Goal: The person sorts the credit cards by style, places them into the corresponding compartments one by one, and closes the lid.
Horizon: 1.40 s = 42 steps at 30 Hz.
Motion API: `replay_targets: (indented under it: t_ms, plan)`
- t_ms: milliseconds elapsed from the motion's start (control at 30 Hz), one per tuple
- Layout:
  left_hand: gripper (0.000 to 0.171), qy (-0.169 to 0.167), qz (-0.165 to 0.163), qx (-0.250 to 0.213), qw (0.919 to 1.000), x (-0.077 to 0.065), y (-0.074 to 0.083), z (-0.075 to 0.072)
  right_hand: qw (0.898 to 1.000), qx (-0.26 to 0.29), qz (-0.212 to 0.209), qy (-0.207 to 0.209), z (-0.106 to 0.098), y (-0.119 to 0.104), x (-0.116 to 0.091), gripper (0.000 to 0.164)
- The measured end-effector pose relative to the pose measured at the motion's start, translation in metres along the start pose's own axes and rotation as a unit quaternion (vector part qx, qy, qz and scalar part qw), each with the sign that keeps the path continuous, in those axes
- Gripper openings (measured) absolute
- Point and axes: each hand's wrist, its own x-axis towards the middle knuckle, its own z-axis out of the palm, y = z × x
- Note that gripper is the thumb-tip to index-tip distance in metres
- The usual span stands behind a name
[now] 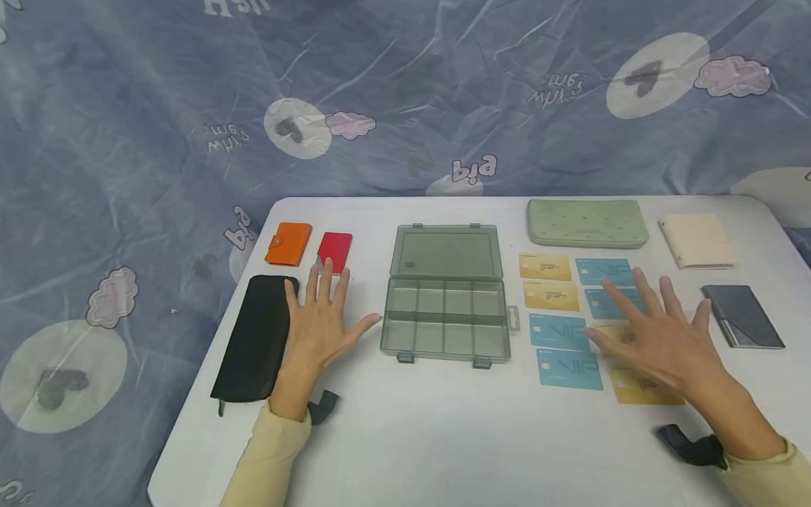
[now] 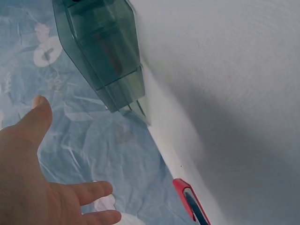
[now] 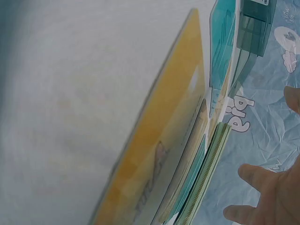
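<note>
With fingers spread, my left hand (image 1: 317, 327) hovers between a black zip wallet (image 1: 256, 338) and a clear grey-green compartment box (image 1: 446, 317), holding nothing. The box's lid (image 1: 446, 252) lies folded back behind its divided base. Just beyond the left fingertips is a red card holder (image 1: 334, 250). My right hand (image 1: 665, 338), also spread and holding nothing, hangs over the right column of cards and partly hides them. Blue VIP cards (image 1: 570, 369) and gold cards (image 1: 551, 296) lie in two columns. In the right wrist view a gold card (image 3: 159, 136) is close to the camera.
An orange snap wallet (image 1: 288, 243) sits at the back left. A green long wallet (image 1: 586, 224) lies behind the cards. On the right are a cream wallet (image 1: 698, 241) and a dark grey card holder (image 1: 743, 317). A patterned blue sheet (image 1: 405, 105) hangs beyond the white table (image 1: 443, 436).
</note>
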Motion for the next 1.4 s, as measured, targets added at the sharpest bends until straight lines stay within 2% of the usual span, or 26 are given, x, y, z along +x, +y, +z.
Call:
replay_targets:
  t_ms: [233, 333, 400, 500, 567, 700, 867, 967, 1033, 1167, 1400]
  plan:
    - [0.093, -0.011, 0.011, -0.020, 0.9997, 0.003, 0.006, 0.005, 1.000, -0.003, -0.007, 0.009, -0.001, 0.004, 0.002, 0.093]
    - [0.091, -0.021, 0.015, -0.068, 0.9974, 0.003, 0.011, 0.008, 0.999, 0.019, -0.041, 0.027, -0.002, 0.004, 0.009, 0.093]
    - [0.091, -0.032, 0.018, -0.123, 0.9918, 0.001, 0.014, 0.011, 0.995, 0.057, -0.077, 0.040, -0.004, 0.000, 0.017, 0.091]
    - [0.093, -0.061, 0.021, -0.209, 0.9757, -0.002, 0.018, 0.018, 0.986, 0.118, -0.115, 0.020, -0.005, -0.008, 0.036, 0.081]
    - [0.095, -0.085, 0.024, -0.264, 0.9605, -0.005, 0.020, 0.023, 0.981, 0.152, -0.124, -0.009, -0.003, -0.013, 0.049, 0.073]
    - [0.101, -0.124, 0.028, -0.347, 0.9292, -0.011, 0.021, 0.033, 0.973, 0.174, -0.147, -0.047, 0.006, -0.021, 0.072, 0.060]
    - [0.107, -0.134, 0.038, -0.422, 0.8957, -0.015, 0.021, 0.045, 0.966, 0.176, -0.180, -0.057, 0.016, -0.027, 0.089, 0.056]
    - [0.106, -0.130, 0.045, -0.449, 0.8828, -0.016, 0.023, 0.051, 0.969, 0.159, -0.179, -0.054, 0.021, -0.028, 0.093, 0.053]
    - [0.106, -0.127, 0.049, -0.453, 0.8813, -0.016, 0.025, 0.054, 0.972, 0.149, -0.176, -0.050, 0.023, -0.028, 0.095, 0.051]
    - [0.108, -0.120, 0.060, -0.444, 0.8861, -0.014, 0.028, 0.060, 0.972, 0.139, -0.181, -0.048, 0.024, -0.025, 0.097, 0.049]
    - [0.111, -0.108, 0.084, -0.450, 0.8826, -0.006, 0.034, 0.062, 0.972, 0.153, -0.170, -0.061, 0.026, -0.014, 0.100, 0.053]
